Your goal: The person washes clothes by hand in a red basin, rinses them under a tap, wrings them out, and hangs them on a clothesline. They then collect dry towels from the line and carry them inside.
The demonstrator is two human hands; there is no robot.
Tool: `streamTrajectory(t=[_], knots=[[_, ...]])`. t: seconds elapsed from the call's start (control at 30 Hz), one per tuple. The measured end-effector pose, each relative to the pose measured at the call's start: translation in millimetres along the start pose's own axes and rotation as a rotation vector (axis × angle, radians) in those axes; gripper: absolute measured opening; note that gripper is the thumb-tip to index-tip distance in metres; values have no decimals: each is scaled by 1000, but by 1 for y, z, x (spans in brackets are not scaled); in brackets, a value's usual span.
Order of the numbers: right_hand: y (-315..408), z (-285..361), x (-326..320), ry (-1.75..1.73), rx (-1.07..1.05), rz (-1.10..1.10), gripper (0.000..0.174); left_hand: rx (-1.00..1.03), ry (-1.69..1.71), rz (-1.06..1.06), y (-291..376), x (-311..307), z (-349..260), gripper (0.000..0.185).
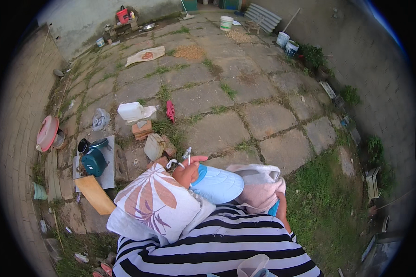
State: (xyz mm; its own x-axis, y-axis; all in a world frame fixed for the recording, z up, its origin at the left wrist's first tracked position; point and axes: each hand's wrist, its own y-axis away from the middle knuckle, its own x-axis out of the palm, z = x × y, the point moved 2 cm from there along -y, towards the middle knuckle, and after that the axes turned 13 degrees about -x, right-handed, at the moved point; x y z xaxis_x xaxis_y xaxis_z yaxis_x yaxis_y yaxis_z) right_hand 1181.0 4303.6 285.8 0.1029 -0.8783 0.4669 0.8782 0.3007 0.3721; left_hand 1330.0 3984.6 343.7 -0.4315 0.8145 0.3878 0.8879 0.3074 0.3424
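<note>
My left hand (189,171) grips the edge of a light blue, ribbed visor cap (219,183). A white cord (173,162) with a thin white stick-like end loops by its fingers. Draped over my left forearm is a folded white cloth (159,204) with a brown and purple leaf print. My right hand (282,208) holds a small blue thing (274,208) against a pink and white cloth item (258,194); whether that is a towel or a bag I cannot tell. Both items lie close before my black-and-white striped clothing (208,246).
To the left, a dark teal container (94,162) sits on a grey board (110,152) beside a wooden board (95,195). Bricks (142,130), a white plastic jug (130,111) and a pink basin (48,133) lie nearby. Grass (308,194) grows at right; buckets (226,23) stand farther off.
</note>
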Motion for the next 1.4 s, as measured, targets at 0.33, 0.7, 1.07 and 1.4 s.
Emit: streamTrajectory(t=[0.33, 0.7, 1.07, 1.4], knots=[[-186, 67, 87, -101, 30, -175, 57, -59, -30, 88, -240, -20, -98, 31], [-477, 138, 291, -102, 150, 244, 62, 189, 55, -245, -413, -103, -207, 32], [-689, 192, 409, -57, 87, 207, 68, -6, -602, -59, -723, -81, -357, 78], [-933, 235, 532, -33, 188, 412, 69, -26, -1169, 348, -996, -81, -451, 39]])
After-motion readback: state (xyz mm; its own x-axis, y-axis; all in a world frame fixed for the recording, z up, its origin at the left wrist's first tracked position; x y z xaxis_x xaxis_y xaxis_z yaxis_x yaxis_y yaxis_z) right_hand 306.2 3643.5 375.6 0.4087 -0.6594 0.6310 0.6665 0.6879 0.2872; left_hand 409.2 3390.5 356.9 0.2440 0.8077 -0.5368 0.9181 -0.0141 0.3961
